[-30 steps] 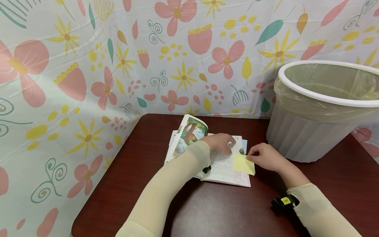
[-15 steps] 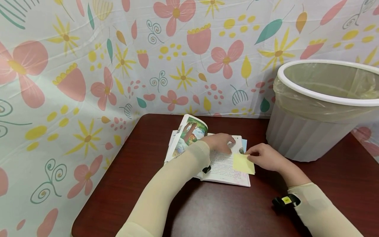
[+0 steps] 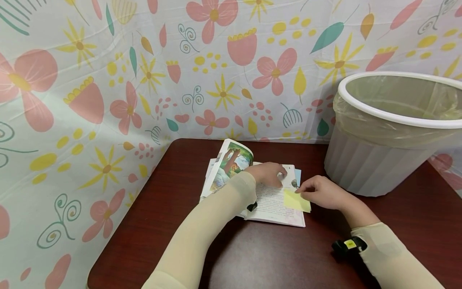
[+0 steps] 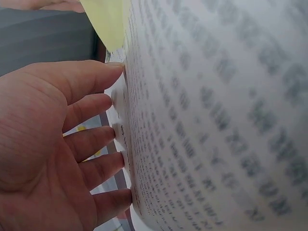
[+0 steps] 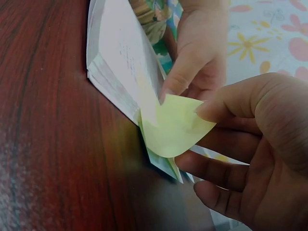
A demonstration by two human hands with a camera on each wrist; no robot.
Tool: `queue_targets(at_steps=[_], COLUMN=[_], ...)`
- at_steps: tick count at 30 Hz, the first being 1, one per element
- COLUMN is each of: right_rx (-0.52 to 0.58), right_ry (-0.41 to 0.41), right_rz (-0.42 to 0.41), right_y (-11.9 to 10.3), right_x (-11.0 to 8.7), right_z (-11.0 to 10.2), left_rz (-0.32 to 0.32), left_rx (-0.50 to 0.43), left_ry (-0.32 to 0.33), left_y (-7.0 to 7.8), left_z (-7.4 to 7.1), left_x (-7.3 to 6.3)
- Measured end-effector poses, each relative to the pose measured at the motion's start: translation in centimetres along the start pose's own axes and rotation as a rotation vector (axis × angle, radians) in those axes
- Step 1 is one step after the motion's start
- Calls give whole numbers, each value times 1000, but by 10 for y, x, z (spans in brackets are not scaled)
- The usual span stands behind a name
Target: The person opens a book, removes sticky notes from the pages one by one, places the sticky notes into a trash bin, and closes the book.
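Yellow sticky note (image 3: 296, 201), lower right of the head frame's centre, is pinched at one corner by the right hand (image 3: 321, 192); the left hand (image 3: 268, 175), fingers loosely spread, touches the open book (image 3: 268, 208); a steady page and light pinch should avoid creases

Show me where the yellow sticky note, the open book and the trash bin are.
Yellow sticky note (image 5: 178, 127), right wrist view: middle of its curved sheet.
Open book (image 3: 268, 208), head view: lower part of its printed page.
Trash bin (image 3: 373, 164), head view: ribbed outer wall.
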State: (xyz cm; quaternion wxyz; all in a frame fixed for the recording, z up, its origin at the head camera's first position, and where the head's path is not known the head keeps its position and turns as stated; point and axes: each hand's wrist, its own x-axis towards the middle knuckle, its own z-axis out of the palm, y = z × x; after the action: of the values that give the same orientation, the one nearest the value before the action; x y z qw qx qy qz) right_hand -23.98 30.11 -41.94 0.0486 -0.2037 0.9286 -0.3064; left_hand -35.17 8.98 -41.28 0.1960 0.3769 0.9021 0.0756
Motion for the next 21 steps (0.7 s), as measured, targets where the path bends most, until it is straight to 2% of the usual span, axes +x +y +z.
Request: queue_targets(at_steps=[8,21], right_rx=[51,57], right_ry=[-50,-84], right_rz=[-16,-43], right_y=[-4,-8], right_x=[-3,-3], right_z=[-4,-7], left_rz=[1,-2], left_rx=[0,-4], left_ry=[2,4], left_y=[0,0], left_z=[0,0], left_x=[0,-1])
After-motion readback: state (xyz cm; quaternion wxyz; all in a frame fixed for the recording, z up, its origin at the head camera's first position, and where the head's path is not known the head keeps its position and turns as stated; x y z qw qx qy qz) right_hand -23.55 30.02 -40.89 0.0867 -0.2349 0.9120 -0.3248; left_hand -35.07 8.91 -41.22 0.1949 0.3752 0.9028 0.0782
